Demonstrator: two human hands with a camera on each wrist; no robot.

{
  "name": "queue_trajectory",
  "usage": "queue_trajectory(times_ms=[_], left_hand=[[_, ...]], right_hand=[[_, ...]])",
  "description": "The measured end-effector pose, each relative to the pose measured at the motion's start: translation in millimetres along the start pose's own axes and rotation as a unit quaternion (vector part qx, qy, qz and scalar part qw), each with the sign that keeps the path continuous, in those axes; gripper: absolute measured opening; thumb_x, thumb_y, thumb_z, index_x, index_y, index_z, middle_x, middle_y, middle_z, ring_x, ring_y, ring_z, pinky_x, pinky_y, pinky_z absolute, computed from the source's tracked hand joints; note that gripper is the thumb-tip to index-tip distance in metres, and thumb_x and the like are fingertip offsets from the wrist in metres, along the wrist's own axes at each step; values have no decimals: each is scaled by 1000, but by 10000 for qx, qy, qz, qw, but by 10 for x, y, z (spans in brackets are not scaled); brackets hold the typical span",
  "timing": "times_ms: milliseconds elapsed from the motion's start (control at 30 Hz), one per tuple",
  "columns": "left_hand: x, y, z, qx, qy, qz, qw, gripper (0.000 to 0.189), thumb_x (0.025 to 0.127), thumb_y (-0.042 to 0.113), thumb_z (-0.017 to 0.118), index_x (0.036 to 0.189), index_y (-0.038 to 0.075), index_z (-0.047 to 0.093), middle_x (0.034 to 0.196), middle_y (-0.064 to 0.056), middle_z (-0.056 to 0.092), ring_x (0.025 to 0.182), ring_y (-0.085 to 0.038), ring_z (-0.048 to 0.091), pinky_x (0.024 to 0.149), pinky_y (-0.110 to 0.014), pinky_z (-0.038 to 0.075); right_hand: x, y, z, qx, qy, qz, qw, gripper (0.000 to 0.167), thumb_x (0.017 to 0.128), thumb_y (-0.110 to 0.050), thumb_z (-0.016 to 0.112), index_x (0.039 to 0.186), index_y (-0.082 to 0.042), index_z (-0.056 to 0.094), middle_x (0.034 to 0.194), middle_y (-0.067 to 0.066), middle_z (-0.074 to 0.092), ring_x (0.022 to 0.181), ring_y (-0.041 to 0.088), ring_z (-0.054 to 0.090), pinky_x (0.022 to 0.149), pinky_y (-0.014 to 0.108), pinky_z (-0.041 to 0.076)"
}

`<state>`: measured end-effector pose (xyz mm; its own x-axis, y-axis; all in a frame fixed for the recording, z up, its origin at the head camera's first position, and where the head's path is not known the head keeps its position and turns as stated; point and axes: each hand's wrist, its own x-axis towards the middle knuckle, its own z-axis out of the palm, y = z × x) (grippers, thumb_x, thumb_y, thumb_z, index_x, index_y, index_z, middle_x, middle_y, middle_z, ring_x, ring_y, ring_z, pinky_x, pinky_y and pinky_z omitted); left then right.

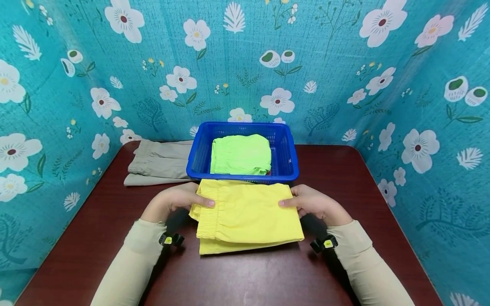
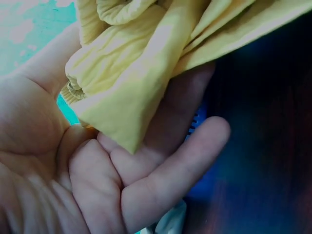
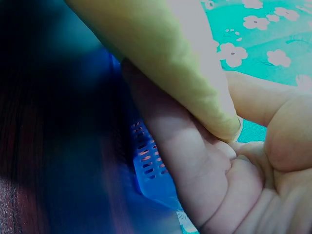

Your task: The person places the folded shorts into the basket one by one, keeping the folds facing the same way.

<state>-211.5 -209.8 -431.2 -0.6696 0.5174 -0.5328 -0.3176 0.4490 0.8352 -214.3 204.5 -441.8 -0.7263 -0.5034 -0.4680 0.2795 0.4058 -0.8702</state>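
Note:
Folded yellow shorts [image 1: 252,214] with a gathered elastic waistband hang between both hands, just in front of a blue basket [image 1: 193,170]. My left hand [image 1: 183,199] pinches the waistband side, thumb on top and fingers beneath; the left wrist view shows the yellow folds lying over those fingers. On the opposite side, my right hand [image 1: 311,202] holds the edge the same way, and in the right wrist view the cloth runs between thumb and fingers. Inside the basket lies a folded neon-green garment [image 1: 241,155], also with a gathered waistband.
Left of the basket, a folded grey-beige garment [image 1: 160,161] lies on the dark red-brown table [image 1: 245,280], partly hidden by the basket's side. Teal floral cloth [image 1: 229,63] surrounds the table at the back and both sides. Each wrist wears a small black camera strap.

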Motion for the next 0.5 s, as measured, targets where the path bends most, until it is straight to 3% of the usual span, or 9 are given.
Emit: queue_trajectory(times_ms=[133,367,500], left_hand=[[-22,0,-3,-31,0,80,10000,55,93,33,77,133,3,56,114,-12,75,99,-25,73,86,-43,61],[-18,-8,14,-295,-302,395,9983,55,94,26,76,139,4,52,122,-14,72,108,-29,72,91,-45,59],[-56,51,-16,-382,-224,541,9976,54,95,22,75,141,5,52,123,-16,71,108,-31,72,90,-47,60]], right_hand=[[-22,-25,26,-12,68,-50,10000,52,95,-30,75,129,5,58,106,15,76,90,32,77,79,46,62],[-99,-51,53,-258,178,-221,9993,53,95,-32,73,132,3,59,105,13,77,89,32,77,77,46,62],[-108,-106,44,-223,269,-327,9989,55,95,-33,73,134,2,58,106,14,76,89,32,77,78,45,62]])
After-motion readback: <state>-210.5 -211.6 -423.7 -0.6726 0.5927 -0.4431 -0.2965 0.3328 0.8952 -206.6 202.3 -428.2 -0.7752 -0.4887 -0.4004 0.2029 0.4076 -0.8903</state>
